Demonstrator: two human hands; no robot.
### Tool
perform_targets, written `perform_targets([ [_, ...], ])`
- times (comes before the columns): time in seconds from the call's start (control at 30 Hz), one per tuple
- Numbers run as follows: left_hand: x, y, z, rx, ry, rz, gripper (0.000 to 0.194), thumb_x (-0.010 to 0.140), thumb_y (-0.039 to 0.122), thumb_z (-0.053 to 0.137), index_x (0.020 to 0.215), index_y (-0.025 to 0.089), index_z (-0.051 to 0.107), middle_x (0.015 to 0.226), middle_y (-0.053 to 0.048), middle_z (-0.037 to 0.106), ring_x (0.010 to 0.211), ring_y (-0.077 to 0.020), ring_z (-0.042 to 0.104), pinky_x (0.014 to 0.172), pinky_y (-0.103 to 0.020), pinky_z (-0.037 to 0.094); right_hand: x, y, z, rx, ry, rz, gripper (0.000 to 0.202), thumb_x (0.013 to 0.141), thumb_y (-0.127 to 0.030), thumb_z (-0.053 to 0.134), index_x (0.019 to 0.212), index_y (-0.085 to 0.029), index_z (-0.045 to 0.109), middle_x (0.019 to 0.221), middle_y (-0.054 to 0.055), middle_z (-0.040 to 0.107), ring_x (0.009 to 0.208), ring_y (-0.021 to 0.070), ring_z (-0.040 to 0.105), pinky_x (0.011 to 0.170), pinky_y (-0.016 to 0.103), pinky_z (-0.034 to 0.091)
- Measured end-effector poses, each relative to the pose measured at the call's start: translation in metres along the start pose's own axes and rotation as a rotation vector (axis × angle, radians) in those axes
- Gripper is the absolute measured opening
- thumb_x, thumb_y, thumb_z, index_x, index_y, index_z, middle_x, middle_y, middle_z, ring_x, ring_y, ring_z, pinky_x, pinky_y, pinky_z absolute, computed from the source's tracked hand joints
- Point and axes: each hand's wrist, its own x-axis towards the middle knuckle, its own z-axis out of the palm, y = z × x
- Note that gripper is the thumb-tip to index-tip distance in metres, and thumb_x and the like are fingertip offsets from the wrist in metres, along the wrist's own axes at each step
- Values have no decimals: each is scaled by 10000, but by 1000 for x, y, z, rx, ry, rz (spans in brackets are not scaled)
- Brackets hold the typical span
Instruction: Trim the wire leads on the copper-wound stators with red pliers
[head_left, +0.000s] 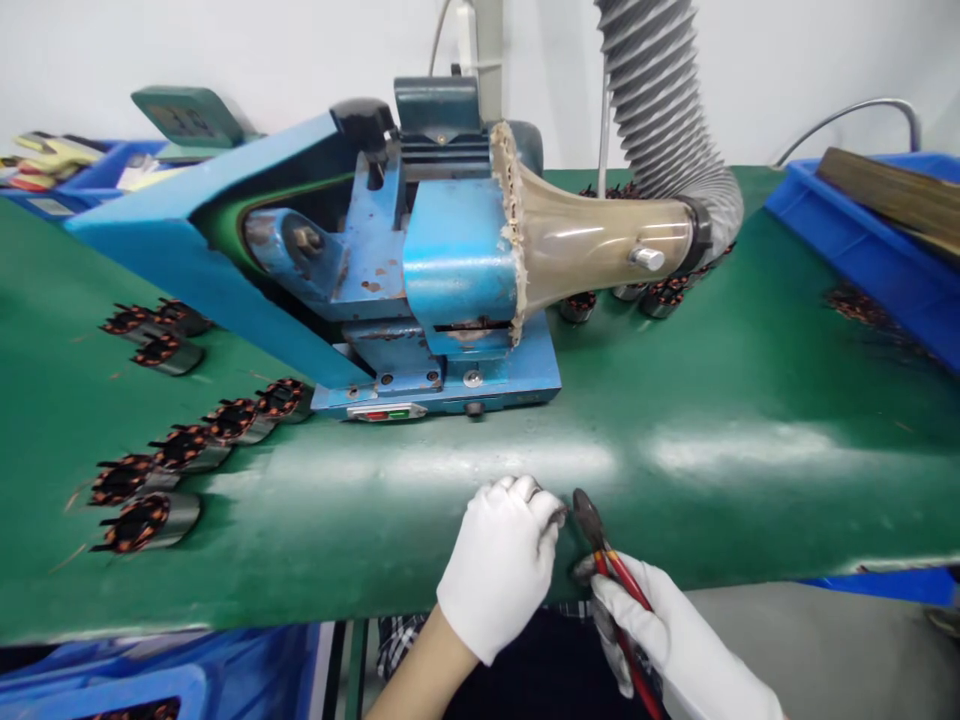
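Observation:
My left hand (501, 560), in a white glove, is closed near the front edge of the green table. Its fingers curl down around something dark that barely shows at the fingertips. To its right, my right hand (637, 620), also gloved, is wrapped round red-handled pliers (589, 520). The pliers point up and to the left, with their dark jaws just beside the left fingertips, apart from them. The blue machine (457, 260) stands behind both hands.
Wound metal cores (172, 515) stand in a row at the left, and others sit behind the machine's clear funnel (600, 235). A grey hose (660, 90) rises from the funnel. Blue bins stand at the right (870, 250), back left and front left (187, 690).

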Motion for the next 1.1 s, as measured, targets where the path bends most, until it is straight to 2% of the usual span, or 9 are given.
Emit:
perform_targets([
  [0.17, -1, -6, 1, -28, 2, -9, 162, 853, 164, 429, 846, 239, 572, 860, -13, 550, 812, -200, 514, 713, -326, 391, 0, -6, -1, 519, -318, 1, 325, 795, -438, 616, 898, -145, 517, 678, 28, 578, 576, 172, 579, 577, 298, 473],
  [0.37, -23, -36, -19, -163, 409, -98, 195, 831, 307, 472, 989, 223, 553, 988, -53, 556, 907, -212, 545, 778, -330, 451, 18, -14, 14, 956, -537, -93, 252, 751, -280, 669, 925, -135, 557, 1094, 137, 569, 1025, 271, 547, 903, 432, 395],
  [0.47, -45, -56, -31, -86, 443, -143, 225, 804, 398, 497, 945, 258, 603, 911, -32, 621, 843, -220, 592, 730, -327, 476, 40, -30, -17, 960, -250, -237, 197, 780, -307, 601, 935, -200, 543, 1243, 88, 497, 1154, 252, 455, 972, 449, 349],
  [0.6, -58, -61, -27, -120, 88, -206, 251, 800, 382, 499, 1016, 313, 606, 990, 11, 670, 865, -197, 633, 756, -291, 490, 67, -51, -118, 536, 531, -420, 219, 741, -391, 474, 867, -213, 493, 1152, 95, 548, 1087, 215, 509, 897, 396, 434],
  [0.73, -26, -22, -10, -217, -12, -266, 265, 824, 329, 458, 1047, 283, 593, 967, -14, 680, 889, -205, 634, 782, -307, 480, 66, -68, -191, 286, 785, -470, 270, 719, -465, 406, 806, -211, 432, 991, 106, 579, 978, 217, 555, 801, 357, 468],
  [0.83, 21, 16, 1, -326, -5, -180, 391, 797, 318, 475, 1181, 260, 517, 1024, -45, 664, 933, -223, 622, 803, -334, 476, 56, -67, -192, -48, 877, -423, 295, 699, -505, 471, 753, -216, 446, 677, 36, 563, 695, 234, 584, 635, 352, 461],
  [0.93, 58, 34, 12, -316, 124, -16, 742, 686, 305, 577, 1357, 143, 305, 1367, -129, 395, 1225, -261, 406, 972, -373, 371, 53, -53, -172, -387, 916, -325, 251, 677, -466, 538, 685, -217, 507, 554, 8, 511, 554, 229, 527, 584, 357, 409],
  [1.0, 65, 30, 21, -274, 155, 24, 772, 678, 265, 563, 1374, 118, 263, 1441, -126, 251, 1298, -257, 288, 1023, -380, 315, 55, -43, -160, -538, 949, -285, 262, 697, -466, 532, 717, -205, 551, 654, 56, 561, 627, 266, 541, 622, 387, 402],
  [1.1, 51, 7, 33, -159, 131, 71, 685, 685, 205, 547, 1339, 185, 345, 1424, -86, 306, 1289, -264, 305, 1027, -406, 319, 61, -35, -149, -871, 1023, -197, 374, 800, -487, 436, 900, -160, 588, 876, 137, 586, 784, 329, 550, 663, 418, 412],
])
